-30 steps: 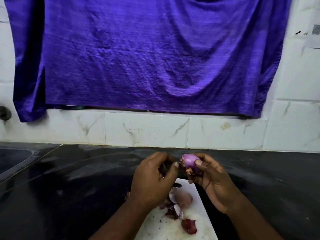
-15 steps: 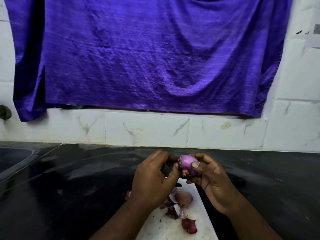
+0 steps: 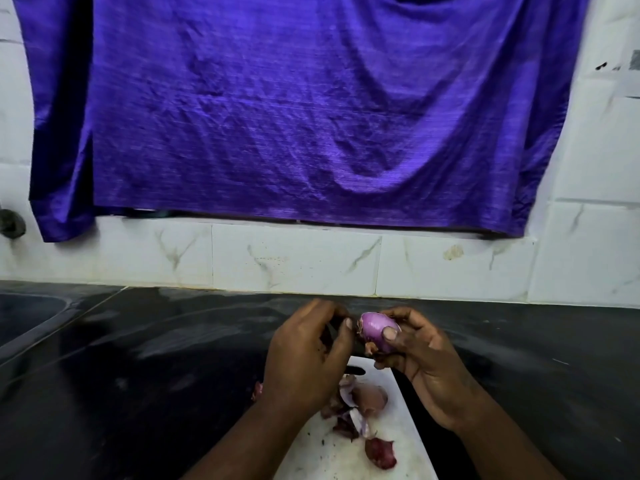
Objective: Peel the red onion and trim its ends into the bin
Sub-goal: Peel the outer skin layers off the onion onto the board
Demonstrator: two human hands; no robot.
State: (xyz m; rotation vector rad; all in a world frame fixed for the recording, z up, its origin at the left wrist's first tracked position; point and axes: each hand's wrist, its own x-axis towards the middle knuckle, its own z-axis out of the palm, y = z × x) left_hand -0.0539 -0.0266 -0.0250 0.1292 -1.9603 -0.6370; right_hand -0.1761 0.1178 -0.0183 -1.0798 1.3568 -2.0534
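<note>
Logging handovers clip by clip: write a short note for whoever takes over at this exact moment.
Right hand: grips the red onion, held up above the white board.
Left hand: curled round a dark tool, probably a knife, with its thumb at the onion's loose skin edge.
Done: most of the outer skin is off, and the peels lie on the board.
Left: strip the last skin flap at the onion's left end and trim the ends (I cannot tell whether they are cut). Move the scraps to the bin, which is not in view.
</note>
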